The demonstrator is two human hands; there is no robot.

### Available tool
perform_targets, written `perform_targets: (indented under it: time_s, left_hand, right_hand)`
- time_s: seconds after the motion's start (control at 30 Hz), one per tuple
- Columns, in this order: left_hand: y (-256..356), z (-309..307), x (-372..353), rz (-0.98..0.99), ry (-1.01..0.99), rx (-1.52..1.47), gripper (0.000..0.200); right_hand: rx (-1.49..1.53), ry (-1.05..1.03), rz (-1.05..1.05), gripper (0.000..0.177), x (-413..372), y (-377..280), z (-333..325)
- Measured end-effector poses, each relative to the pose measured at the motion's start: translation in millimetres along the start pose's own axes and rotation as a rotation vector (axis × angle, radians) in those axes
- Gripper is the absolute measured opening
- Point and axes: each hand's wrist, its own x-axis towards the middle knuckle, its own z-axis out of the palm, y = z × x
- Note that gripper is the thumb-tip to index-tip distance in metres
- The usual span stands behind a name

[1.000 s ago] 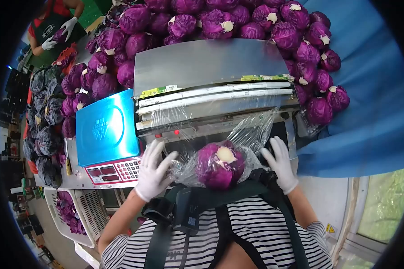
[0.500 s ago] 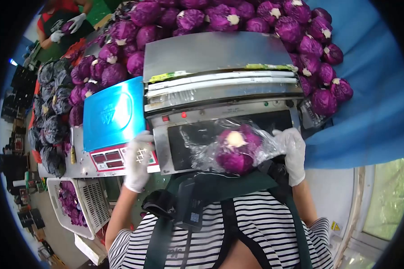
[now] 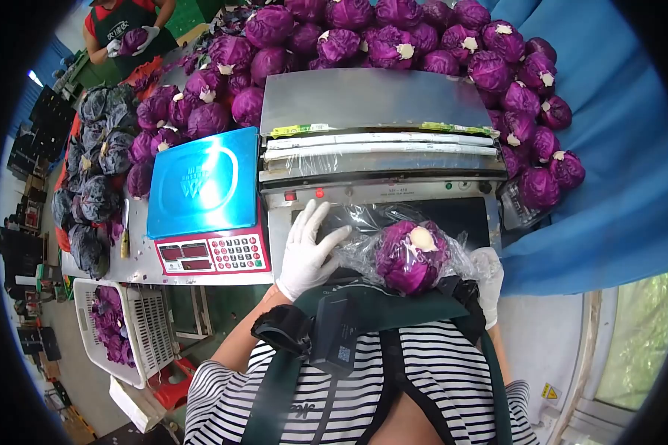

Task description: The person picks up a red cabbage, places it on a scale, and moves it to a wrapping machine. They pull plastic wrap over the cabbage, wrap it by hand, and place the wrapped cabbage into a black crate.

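Observation:
A red cabbage point(image 3: 414, 259) sits stem side toward me on the wrapping machine's dark plate, with clear plastic film point(image 3: 358, 248) loosely around it. My left hand point(image 3: 308, 252), in a white glove, is at the film's left side, fingers spread and thumb near the film's edge. On the other side my right hand point(image 3: 487, 282), also gloved, is closed at the bunched film's end; its fingertips are partly hidden. Behind the cabbage, the wrapping machine point(image 3: 378, 96) carries white film rollers under a metal cover.
A blue-topped scale point(image 3: 204, 185) stands left of the machine. Red cabbages point(image 3: 397, 48) are piled behind, darker unpeeled ones point(image 3: 100, 196) farther left. A white crate point(image 3: 152, 334) of leaves is below the table. A co-worker point(image 3: 130, 33) holds a cabbage at the back left.
My left hand has moved right, from over the scale's edge to the film's left side. My right hand has come lower, and the film it stretched out is now bunched nearer the cabbage.

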Motion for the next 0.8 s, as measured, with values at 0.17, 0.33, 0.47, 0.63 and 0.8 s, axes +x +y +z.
perform_targets:
  time_s: [0.17,0.33,0.47,0.63,0.8]
  left_hand:
    - [-10,3,-1,0.131,0.026,-0.162,0.02]
    - [4,-7,10,0.113,0.149,-0.435,0.012]
    - [8,-34,11,-0.147,0.12,-0.696,0.005]
    - [15,-59,4,-0.694,0.139,-1.376,0.014]
    - [15,-60,-7,-0.867,0.077,-1.959,0.022]
  right_hand:
    - [0.015,-0.01,0.037,0.025,-1,-7,2]
    - [0.042,0.066,-0.003,0.025,5,-5,1]
    - [-0.003,0.115,-0.055,0.023,16,-18,6]
    - [0.356,0.049,0.173,0.021,20,-42,15]
    - [0.544,-0.014,0.193,0.014,22,-48,18]
